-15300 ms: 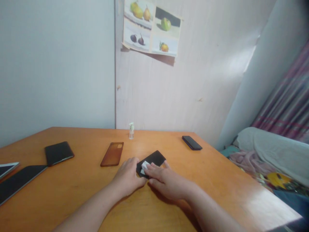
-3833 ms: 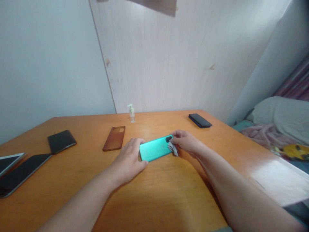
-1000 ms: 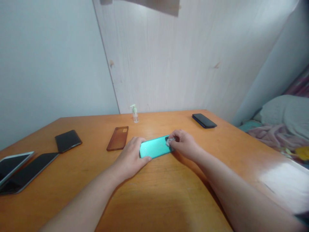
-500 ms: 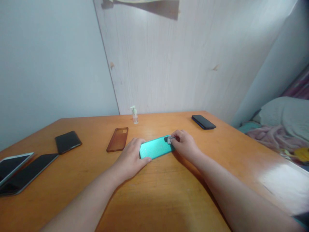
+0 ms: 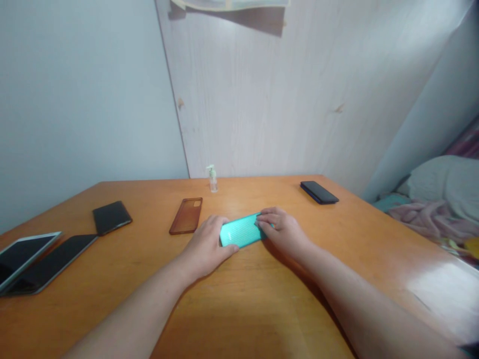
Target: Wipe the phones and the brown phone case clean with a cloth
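Note:
A turquoise smartphone (image 5: 240, 231) lies back side up above the wooden table, tilted slightly up towards its right end. My left hand (image 5: 209, 242) is closed around the phone's left end, its thumb along the near edge. Bent over the phone's right end, by the camera area, is my right hand (image 5: 280, 228). Its fingers press down on the back and cover most of a small crumpled grey cloth, which is barely visible now. A brown translucent phone case (image 5: 186, 216) lies just beyond my left hand.
On the wooden table (image 5: 239, 309) stands a small clear pump bottle (image 5: 212, 179) at the back. A dark phone-like stack (image 5: 319, 192) lies at the back right. On the left are a black tablet (image 5: 112, 218), a long black device (image 5: 56, 262) and a white-edged tablet (image 5: 26, 254).
My right hand has shifted left and down over the phone's camera end, and its fingers now cover the grey cloth that showed before. My left hand keeps its hold. The view has moved slightly.

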Available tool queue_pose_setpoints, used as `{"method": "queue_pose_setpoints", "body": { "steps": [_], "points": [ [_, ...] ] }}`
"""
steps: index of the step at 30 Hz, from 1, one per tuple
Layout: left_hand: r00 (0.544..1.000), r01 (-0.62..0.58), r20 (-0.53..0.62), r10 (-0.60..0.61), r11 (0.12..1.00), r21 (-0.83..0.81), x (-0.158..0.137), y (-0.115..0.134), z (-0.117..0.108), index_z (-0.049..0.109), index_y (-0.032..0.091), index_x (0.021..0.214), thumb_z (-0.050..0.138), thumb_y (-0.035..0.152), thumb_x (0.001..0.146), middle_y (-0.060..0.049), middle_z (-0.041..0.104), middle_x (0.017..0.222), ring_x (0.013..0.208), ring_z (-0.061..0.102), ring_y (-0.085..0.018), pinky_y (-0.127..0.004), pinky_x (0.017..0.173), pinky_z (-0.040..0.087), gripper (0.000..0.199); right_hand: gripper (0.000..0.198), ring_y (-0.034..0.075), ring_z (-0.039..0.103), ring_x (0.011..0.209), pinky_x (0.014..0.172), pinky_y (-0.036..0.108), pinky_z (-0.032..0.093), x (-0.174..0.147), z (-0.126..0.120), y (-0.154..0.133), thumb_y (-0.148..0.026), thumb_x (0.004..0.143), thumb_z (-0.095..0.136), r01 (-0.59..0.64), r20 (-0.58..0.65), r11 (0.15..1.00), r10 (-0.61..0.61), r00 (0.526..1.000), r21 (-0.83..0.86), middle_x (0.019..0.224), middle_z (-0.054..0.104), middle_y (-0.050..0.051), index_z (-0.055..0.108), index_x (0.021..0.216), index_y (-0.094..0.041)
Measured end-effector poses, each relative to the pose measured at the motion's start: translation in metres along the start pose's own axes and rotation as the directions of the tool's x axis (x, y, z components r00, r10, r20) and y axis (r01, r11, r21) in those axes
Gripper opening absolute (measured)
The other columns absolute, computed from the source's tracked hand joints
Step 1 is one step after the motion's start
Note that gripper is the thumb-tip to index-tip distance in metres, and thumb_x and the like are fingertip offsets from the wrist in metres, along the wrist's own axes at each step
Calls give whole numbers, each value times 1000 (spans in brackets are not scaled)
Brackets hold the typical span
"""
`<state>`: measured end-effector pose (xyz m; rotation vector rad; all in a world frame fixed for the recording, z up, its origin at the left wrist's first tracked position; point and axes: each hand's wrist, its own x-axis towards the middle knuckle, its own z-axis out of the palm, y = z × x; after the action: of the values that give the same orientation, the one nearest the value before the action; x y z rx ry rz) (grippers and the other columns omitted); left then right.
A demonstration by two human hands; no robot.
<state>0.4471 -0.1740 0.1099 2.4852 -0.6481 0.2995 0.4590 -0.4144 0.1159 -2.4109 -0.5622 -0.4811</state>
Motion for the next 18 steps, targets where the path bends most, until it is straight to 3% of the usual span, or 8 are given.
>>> {"method": "queue_pose_setpoints", "body": {
  "steps": [3, 5, 12, 18],
  "points": [
    [999, 43, 15, -43, 999, 33, 0, 0, 2, 56, 21, 111, 70, 43, 75, -8, 60, 105, 99, 56, -27, -38, 82, 46, 45, 27, 22, 59, 114, 104, 37, 43, -4, 4, -6, -26, 94, 51, 123, 104, 992, -122, 987, 4, 121, 67, 11, 74, 108, -20],
    [997, 68, 24, -69, 997, 45, 0, 0, 2, 57, 21, 109, 71, 47, 73, -8, 60, 103, 98, 56, -27, -37, 82, 45, 46, 32, 24, 55, 123, 110, 41, 38, -5, 4, -6, -27, 95, 47, 135, 159, 991, -129, 979, -27, 127, 64, 12, 70, 117, -18],
    [985, 136, 92, -146, 985, 111, 0, 2, 1, 64, 23, 100, 70, 59, 70, -6, 58, 100, 97, 56, -26, -33, 81, 45, 47, 52, 29, 34, 141, 117, 46, 28, -8, 0, -2, -41, 98, 39, 78, 362, 981, -9, 932, -177, 147, 47, 15, 51, 140, -12],
    [978, 142, 130, -163, 978, 156, -1, 5, -6, 63, 24, 100, 67, 64, 67, -7, 58, 103, 101, 56, -29, -37, 84, 45, 51, 64, 33, 15, 147, 116, 59, 20, -10, -2, -7, -56, 99, 26, 8, 450, 967, 112, 886, -256, 157, 31, 12, 38, 149, -17]
  ]
}}
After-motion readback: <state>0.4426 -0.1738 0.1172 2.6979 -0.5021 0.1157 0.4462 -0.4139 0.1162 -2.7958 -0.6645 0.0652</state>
